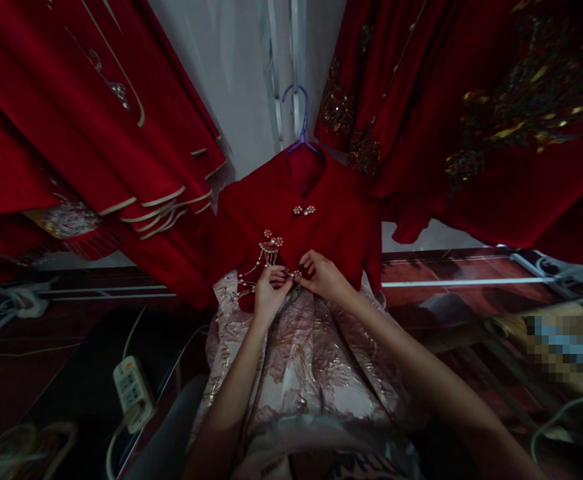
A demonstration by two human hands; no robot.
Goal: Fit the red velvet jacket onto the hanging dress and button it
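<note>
Presently | red jacket [341, 233] on hanger [305, 123], frame centre | left hand [272, 287] pinching lower beaded clasp [296, 274]; right hand [324, 275] beside it, grip: cannot tell | step, judged: working clasp | next move likely needs steady two-handed alignment

Dead centre, it's the jacket [341, 240] on its hanger [305, 120], robes [136, 127] to the left, gowns [431, 127] to the right! Below it, nearer us, spreads the skirt [296, 360]; a power strip [134, 393] sits left of that. Left hand [270, 290] and right hand [324, 273] flank the lower clasp [295, 274], beneath the upper clasp [304, 210].
</note>
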